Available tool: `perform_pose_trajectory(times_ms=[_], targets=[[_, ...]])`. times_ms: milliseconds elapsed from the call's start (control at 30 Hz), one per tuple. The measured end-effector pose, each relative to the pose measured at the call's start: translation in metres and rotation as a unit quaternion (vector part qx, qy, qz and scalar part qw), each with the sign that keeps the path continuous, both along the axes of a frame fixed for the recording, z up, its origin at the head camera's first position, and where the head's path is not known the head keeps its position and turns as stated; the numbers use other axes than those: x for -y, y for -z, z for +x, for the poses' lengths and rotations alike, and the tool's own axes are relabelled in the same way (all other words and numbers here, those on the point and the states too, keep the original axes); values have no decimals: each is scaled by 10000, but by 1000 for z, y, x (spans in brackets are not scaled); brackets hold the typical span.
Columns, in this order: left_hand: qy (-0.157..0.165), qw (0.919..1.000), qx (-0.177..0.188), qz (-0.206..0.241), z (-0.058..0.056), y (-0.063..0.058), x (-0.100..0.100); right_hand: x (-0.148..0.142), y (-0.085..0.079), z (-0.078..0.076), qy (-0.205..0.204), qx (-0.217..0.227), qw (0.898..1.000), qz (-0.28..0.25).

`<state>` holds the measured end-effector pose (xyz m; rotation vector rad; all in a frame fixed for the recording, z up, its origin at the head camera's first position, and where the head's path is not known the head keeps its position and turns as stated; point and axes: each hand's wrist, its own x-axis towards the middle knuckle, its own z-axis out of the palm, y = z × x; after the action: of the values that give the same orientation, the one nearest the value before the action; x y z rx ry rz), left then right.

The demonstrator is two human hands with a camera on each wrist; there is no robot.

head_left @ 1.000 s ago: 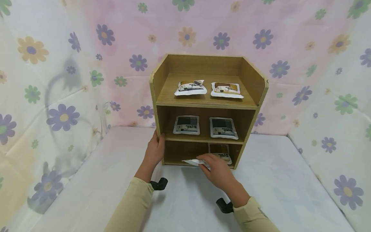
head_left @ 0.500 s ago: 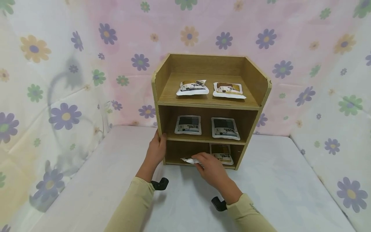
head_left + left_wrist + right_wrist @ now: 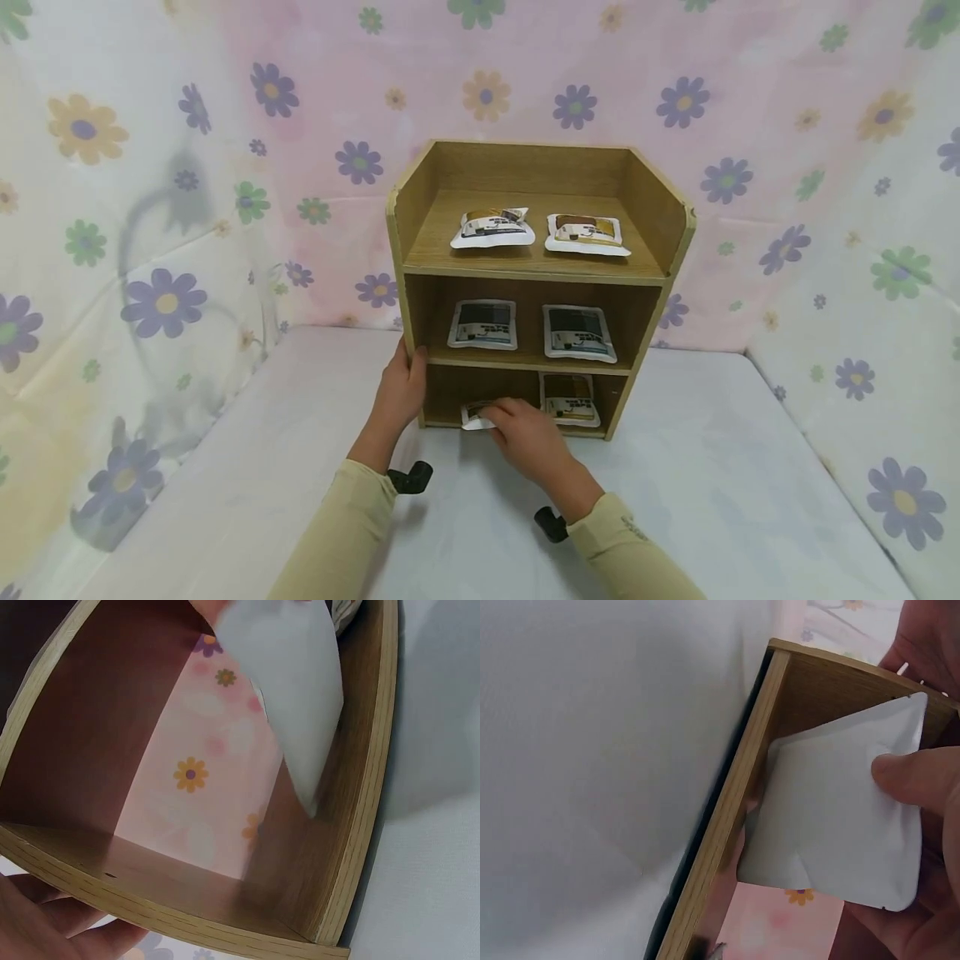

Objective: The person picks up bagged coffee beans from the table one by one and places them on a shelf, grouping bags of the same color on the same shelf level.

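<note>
In the head view my right hand (image 3: 531, 442) pinches a flat white packet (image 3: 476, 416) at the left part of the bottom compartment of a small wooden shelf (image 3: 534, 273). Seen from the right wrist, the thumb presses the plain white back of that packet (image 3: 832, 810), which tilts inside the compartment; the fingers behind it are partly hidden. My left hand (image 3: 399, 390) holds the shelf's left side panel, the thumb at its front edge and the fingers on the outer face. To the right on the same bottom board lies another packet (image 3: 570, 398) with a dark and cream print.
Two puffy packets, a left one (image 3: 492, 228) and a right one (image 3: 587, 234), lie on the top board. Two dark-printed packets (image 3: 483, 324) lie on the middle board. The shelf stands on a white-covered table (image 3: 720, 467), before flower-printed cloth walls (image 3: 510, 50).
My right hand has moved left and slightly forward with the packet, whose printed side now shows a little. The left hand stays on the side panel.
</note>
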<state>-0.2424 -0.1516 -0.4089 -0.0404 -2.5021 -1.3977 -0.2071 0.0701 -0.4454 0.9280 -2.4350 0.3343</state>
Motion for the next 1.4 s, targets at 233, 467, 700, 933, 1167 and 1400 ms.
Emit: perform_pose_trajectory(times_ms=[233, 467, 700, 933, 1167, 1400], targets=[[21, 10000, 35, 55, 2, 0, 2, 9, 2, -2, -32, 286, 9976, 629], [40, 10000, -11, 29, -1, 0, 1, 15, 4, -8, 76, 599, 9946, 842], [-37, 10000, -10, 35, -2, 1, 0, 22, 7, -14, 124, 954, 9887, 1148], [-44, 10000, 3, 62, -1, 0, 0, 27, 10, -20, 184, 952, 9884, 1171], [-34, 10000, -16, 74, -1, 1, 1, 34, 7, -30, 291, 1173, 9843, 1283], [-46, 10000, -42, 58, 0, 1, -1, 41, 8, -39, 453, 1442, 9780, 1438]])
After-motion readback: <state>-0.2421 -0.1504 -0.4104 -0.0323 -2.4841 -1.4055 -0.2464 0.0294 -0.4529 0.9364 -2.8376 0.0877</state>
